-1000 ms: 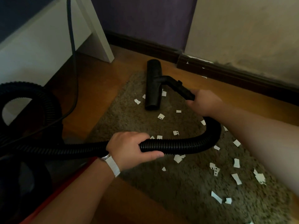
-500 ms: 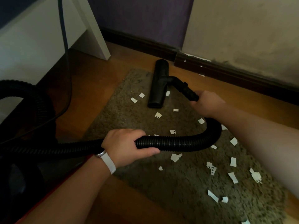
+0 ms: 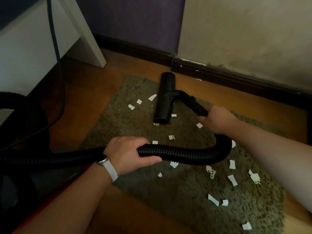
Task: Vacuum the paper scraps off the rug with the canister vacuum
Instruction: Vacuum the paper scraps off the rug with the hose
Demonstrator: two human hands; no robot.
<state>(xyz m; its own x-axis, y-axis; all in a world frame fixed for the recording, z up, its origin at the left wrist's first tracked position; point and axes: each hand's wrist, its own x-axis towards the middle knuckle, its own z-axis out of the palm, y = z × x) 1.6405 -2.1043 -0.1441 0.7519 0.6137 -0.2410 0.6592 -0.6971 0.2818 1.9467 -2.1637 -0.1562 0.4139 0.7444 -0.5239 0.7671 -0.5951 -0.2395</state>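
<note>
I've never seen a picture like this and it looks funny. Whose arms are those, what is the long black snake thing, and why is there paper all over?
The camera sits on a person's head, looking down, so you see their own arms. The black snake is a vacuum hose. The left hand grips its middle; the right hand holds the stiff end near the floor nozzle, which rests on the rug. White paper scraps lie scattered on the rug, waiting to be sucked up. The rug lies on a wooden floor.
</note>
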